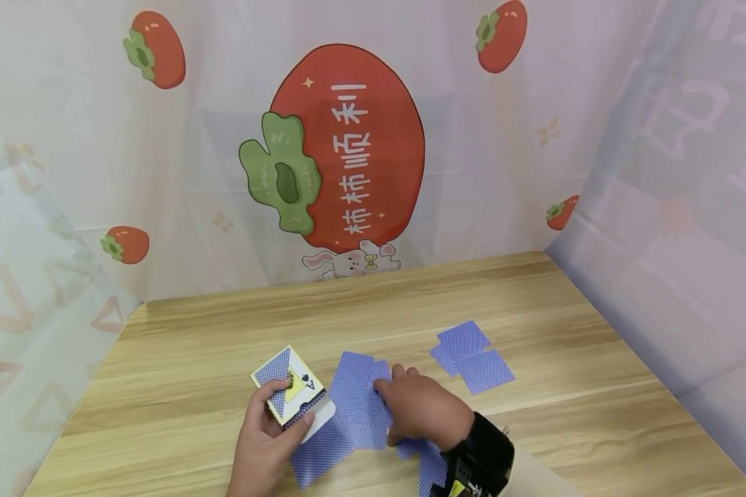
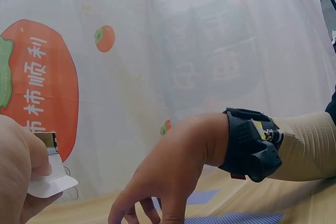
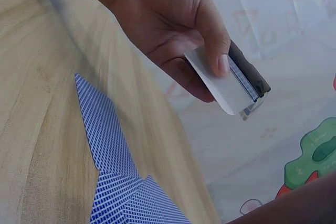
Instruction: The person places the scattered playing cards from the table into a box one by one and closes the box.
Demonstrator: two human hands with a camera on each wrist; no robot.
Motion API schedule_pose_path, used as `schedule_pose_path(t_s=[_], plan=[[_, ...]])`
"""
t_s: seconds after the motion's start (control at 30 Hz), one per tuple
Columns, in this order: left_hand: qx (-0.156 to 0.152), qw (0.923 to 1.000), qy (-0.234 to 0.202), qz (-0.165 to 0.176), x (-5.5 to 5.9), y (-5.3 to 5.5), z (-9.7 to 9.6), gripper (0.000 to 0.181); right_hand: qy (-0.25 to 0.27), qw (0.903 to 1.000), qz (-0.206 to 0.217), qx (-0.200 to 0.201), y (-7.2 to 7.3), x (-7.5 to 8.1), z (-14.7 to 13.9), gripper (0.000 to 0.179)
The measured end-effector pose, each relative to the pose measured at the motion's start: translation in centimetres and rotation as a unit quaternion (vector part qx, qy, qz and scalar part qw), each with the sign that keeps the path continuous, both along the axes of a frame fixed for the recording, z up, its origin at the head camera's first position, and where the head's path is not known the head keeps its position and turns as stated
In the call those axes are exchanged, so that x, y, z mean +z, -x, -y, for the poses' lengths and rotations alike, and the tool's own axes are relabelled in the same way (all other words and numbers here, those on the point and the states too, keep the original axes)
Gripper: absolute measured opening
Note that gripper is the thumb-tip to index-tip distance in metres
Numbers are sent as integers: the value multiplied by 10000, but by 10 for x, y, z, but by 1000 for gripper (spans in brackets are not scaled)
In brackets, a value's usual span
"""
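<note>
My left hand (image 1: 262, 442) grips a playing card box (image 1: 295, 386) with an ace of spades printed on its front. The box's white flap (image 3: 220, 82) is folded open, and the edges of cards show inside it in the right wrist view. On the table, blue-backed playing cards (image 1: 354, 400) lie face down, overlapping. Over their right side is my right hand (image 1: 424, 406), fingers bent downward with the tips right at the cards. Its fingertips are partly hidden, so I cannot tell whether they pinch a card.
Several more blue-backed cards (image 1: 472, 355) lie face down further right on the wooden table (image 1: 193, 373). Others show beneath the right wrist, partly covered by a black wrist camera (image 1: 481, 459). A printed curtain (image 1: 217, 172) encloses the table's back and sides.
</note>
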State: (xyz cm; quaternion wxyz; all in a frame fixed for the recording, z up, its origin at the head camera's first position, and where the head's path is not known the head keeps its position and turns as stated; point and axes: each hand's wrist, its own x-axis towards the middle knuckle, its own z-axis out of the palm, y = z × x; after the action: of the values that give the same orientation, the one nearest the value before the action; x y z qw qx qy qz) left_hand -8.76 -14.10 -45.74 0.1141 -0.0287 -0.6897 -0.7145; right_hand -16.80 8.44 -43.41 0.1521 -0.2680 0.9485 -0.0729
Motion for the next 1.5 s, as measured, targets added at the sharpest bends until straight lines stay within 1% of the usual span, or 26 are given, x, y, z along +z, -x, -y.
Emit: schedule_pose_path(t_s=[0.17, 0.37, 0.47, 0.6, 0.67, 0.77, 0.87, 0.97, 1.03, 1.3, 1.4, 1.5], plan=[[-7, 10000, -10, 46, 0, 0, 0, 63, -190, 9998, -81, -11, -2, 1, 1, 81], [-11, 10000, -7, 99, 0, -1, 0, 63, -304, 9995, 64, -48, -1, 2, 3, 75], [-18, 9999, -3, 98, 0, -1, 0, 63, -262, 9995, 154, -43, -1, 2, 3, 76], [-17, 9999, 4, 101, 0, -1, 0, 63, -209, 9996, 163, 22, 0, 1, 3, 70], [-19, 10000, -2, 89, 0, -1, 0, 63, -147, 9999, 74, 7, 0, 0, 5, 64], [-28, 10000, -5, 65, 0, -1, 0, 63, 3, 9997, -249, -57, -1, -5, 9, 57], [-26, 10000, -8, 34, 0, -1, 0, 63, 139, 9987, -487, -88, -2, -11, 15, 63], [-10, 10000, -35, 5, 0, -1, -1, 63, 96, 9984, -558, 33, -5, -16, 19, 71], [-3, 10000, -80, -1, 1, -1, -2, 63, 15, 9982, -573, 170, -7, -17, 21, 71], [-80, 9998, -170, 81, 1, -1, -2, 63, 60, 9960, -580, 674, -11, -9, 17, 56], [-73, 9996, -227, 143, 1, -1, -2, 64, 0, 9950, -553, 837, -10, -7, 14, 54], [-50, 9994, -275, 215, 1, -2, -2, 64, 91, 9948, -514, 876, -9, -8, 13, 55]])
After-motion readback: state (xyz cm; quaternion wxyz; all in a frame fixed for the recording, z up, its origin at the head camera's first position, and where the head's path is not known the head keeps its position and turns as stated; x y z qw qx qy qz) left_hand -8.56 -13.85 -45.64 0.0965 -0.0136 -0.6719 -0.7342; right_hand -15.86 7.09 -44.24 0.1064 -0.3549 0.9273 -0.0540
